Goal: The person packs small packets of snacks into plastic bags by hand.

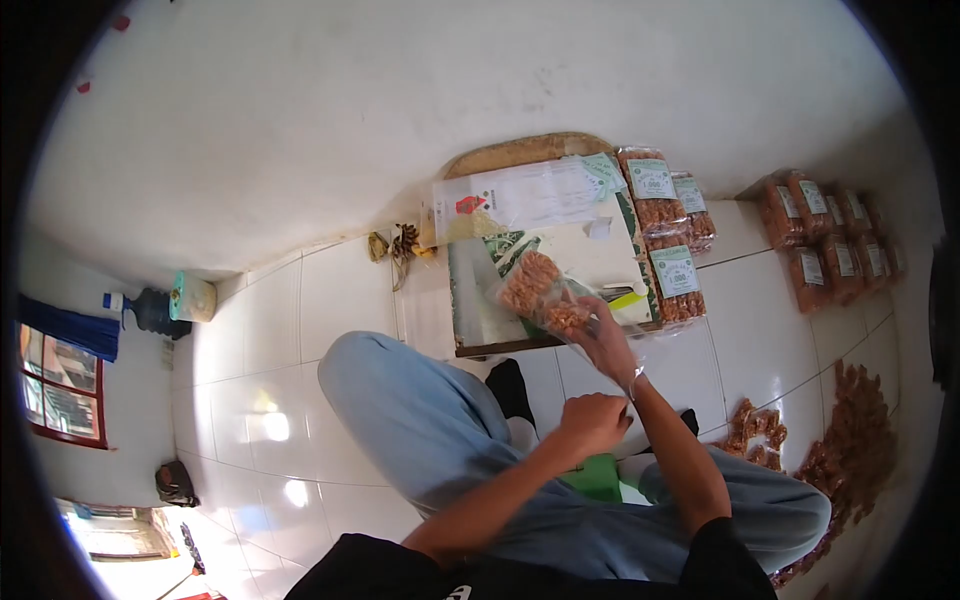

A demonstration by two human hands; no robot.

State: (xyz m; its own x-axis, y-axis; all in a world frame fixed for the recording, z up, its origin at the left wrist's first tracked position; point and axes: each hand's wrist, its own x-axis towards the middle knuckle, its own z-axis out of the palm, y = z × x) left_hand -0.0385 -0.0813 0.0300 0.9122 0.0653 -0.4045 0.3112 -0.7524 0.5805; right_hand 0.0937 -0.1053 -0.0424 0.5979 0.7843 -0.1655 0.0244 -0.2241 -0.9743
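Note:
My right hand point(606, 345) is closed around a clear plastic bag point(548, 290) that holds brown, crumbly snack packs. The filled end of the bag points up and left over a low table point(575, 255), and loose plastic trails back past my right wrist. Just below that wrist, my left hand point(597, 422) is closed in a fist beside the trailing plastic; what its fingers hold is hidden. A yellow-green tool point(628, 298), perhaps a cutter, lies on the table near my right hand. Flat clear bags point(530, 200) and green printed labels point(603, 175) lie at the table's back.
Labelled snack packs point(655, 190) are stacked along the table's right side, with more stacks point(835, 235) by the wall. Loose brown packets point(850, 430) are heaped on the floor at right. A green object point(597, 478) sits between my legs. Bananas point(405, 245) lie left of the table.

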